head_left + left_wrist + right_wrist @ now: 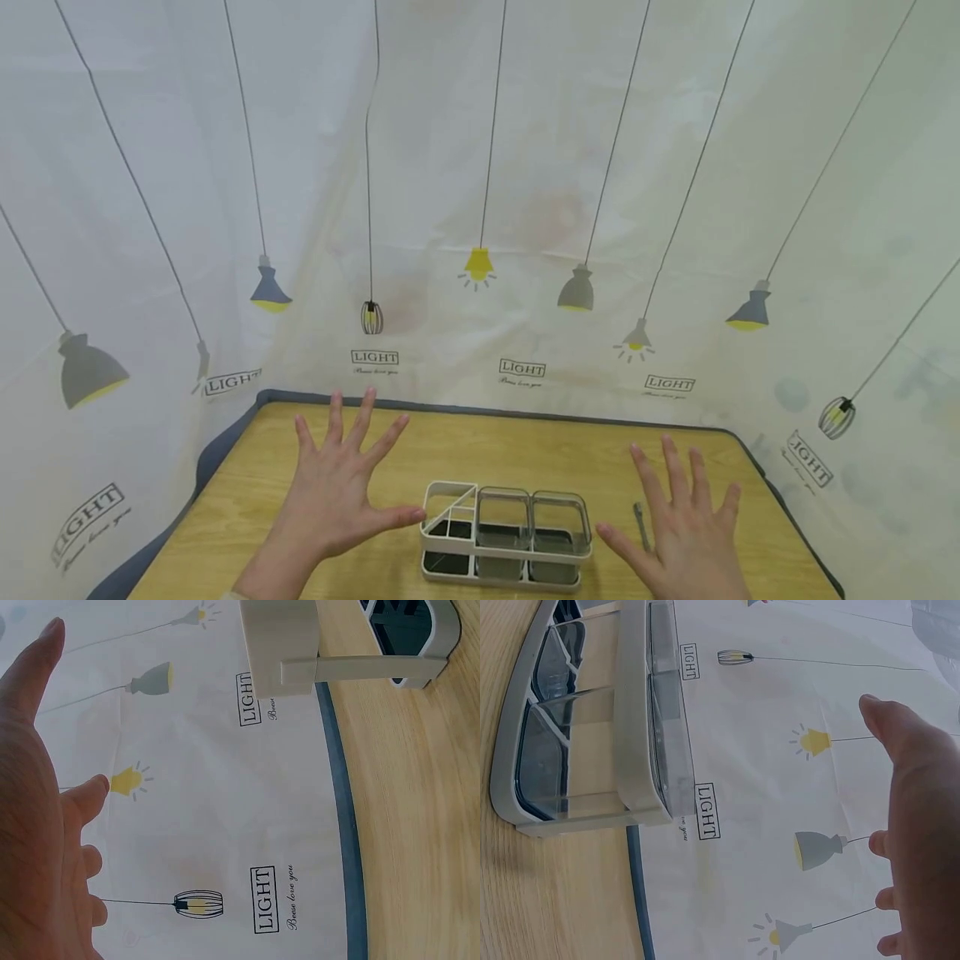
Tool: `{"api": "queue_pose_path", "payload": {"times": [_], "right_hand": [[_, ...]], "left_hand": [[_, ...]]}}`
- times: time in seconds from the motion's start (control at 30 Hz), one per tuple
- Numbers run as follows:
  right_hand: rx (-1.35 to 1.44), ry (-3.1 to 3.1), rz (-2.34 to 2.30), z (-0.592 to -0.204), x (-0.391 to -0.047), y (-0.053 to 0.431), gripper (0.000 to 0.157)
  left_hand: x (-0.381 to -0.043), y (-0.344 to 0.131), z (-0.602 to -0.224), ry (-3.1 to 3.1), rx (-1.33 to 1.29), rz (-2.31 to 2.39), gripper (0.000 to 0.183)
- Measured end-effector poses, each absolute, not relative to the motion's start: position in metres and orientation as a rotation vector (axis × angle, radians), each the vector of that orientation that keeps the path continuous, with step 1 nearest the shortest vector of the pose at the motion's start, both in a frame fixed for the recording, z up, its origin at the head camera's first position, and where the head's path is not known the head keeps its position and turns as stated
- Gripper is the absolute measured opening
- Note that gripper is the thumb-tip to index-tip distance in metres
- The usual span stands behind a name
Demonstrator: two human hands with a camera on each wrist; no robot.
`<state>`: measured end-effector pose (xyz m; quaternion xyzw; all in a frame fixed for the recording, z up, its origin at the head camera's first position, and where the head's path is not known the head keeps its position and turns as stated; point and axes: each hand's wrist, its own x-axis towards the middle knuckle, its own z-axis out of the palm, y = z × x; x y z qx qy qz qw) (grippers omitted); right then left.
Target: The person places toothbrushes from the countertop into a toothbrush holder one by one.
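Note:
A white toothbrush-holder-like rack stands at the front middle of the wooden table. Two clear square cups sit side by side in it, and its left part has a slanted divider over a dark base. My left hand is raised to the left of the rack, fingers spread, its thumb overlapping the rack's left edge in the head view. On the other side my right hand is held up likewise, thumb pointing toward the cups. Both hands hold nothing. Beside the right thumb lies a slim grey stick-like thing, partly hidden by the hand.
The wooden table has a dark blue edge. A white sheet printed with hanging lamps surrounds it at the back and both sides.

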<state>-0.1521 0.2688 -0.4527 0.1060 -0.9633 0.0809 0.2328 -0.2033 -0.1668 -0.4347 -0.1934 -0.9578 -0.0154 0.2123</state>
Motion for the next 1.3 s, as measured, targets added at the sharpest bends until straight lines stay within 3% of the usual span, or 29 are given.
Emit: {"api": "queue_pose_path", "payload": {"times": [1.3], "right_hand": [[0.227,-2.755,0.269,-0.463,-0.150,0.270,0.103]], "left_hand": [[-0.204,-0.163,-0.446,-2.678,-0.569,-0.050,0.117]]}}
